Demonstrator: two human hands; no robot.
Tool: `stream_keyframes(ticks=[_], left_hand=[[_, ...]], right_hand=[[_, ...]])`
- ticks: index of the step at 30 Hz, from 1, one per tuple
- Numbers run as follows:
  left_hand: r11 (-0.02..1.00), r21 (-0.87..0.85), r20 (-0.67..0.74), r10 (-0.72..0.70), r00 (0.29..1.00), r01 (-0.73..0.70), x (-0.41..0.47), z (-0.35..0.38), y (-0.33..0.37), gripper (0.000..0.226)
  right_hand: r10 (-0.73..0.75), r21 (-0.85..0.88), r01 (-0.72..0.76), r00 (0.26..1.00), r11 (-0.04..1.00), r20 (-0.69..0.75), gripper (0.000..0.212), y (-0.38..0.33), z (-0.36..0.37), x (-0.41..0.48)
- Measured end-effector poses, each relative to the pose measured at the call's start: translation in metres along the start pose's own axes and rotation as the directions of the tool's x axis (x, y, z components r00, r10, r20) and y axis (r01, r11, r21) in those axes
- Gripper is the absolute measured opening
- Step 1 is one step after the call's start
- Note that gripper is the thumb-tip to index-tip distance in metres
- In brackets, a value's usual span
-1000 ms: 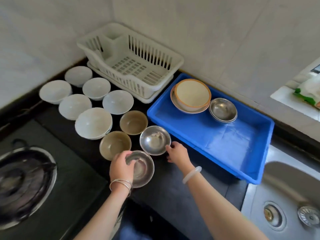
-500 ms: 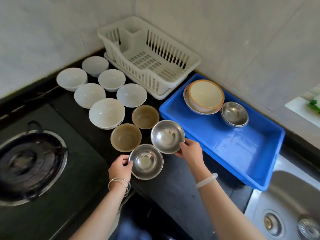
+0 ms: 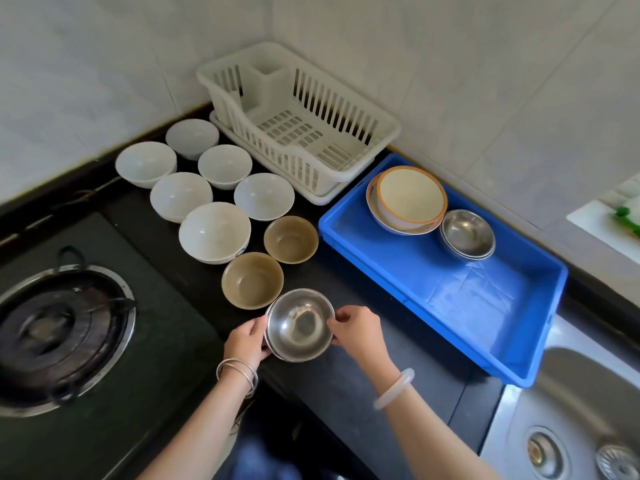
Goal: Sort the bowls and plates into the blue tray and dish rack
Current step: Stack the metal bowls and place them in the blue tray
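Carefully, left hand [image 3: 246,337] and right hand [image 3: 356,329] pinch stacked steel bowls [image 3: 299,325] at nine and three o'clock rims, likely light, slippery.

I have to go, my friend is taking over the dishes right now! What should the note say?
Left hand and right hand: both grip the stacked steel bowls over the counter.
Done: blue tray holds the orange-rimmed dishes and steel bowls.
Left: the stack in hand, two brown bowls, six white bowls. Dish rack holds nothing yet.
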State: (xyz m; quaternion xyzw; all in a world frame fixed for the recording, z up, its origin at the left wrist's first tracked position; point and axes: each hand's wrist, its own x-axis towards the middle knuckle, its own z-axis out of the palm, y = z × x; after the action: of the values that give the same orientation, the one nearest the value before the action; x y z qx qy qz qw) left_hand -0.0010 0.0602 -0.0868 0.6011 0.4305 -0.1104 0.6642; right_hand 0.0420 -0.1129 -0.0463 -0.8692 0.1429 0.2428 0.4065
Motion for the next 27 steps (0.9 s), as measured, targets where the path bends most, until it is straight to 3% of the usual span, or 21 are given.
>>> stream_keyframes(ticks=[5,7,13,16,27], left_hand=[[1.000,0.016,0.034,0.004,0.999,-0.005,0.001,-0.003,-0.003,0.032],[1.000,0.022,0.033,0.010,0.999,-0.010,0.002,-0.004,-0.003,0.034],[0.998,0.059,0.086,-0.008,0.996,0.003,0.001,-0.002,0.004,0.028],[0.998,0.065,0.137,0.003,0.991,-0.012,-0.004,0.004,0.015,0.015],[0.987,0.027,0.343,0.138,0.929,-0.156,-0.026,0.092,0.094,0.016]], right_hand=[[0.011,-0.041,-0.011,1.000,0.999,-0.003,0.002,0.007,0.005,0.005],[0.017,-0.026,-0.016,1.000,1.000,0.009,0.009,0.010,0.006,0.008],[0.151,0.332,-0.221,0.962,0.917,0.226,0.031,0.014,0.008,0.012],[0.144,0.359,-0.206,0.971,0.910,0.192,0.027,0.018,0.000,0.012],[0.068,0.638,-0.048,0.998,0.769,-0.008,0.013,0.015,-0.102,0.023]])
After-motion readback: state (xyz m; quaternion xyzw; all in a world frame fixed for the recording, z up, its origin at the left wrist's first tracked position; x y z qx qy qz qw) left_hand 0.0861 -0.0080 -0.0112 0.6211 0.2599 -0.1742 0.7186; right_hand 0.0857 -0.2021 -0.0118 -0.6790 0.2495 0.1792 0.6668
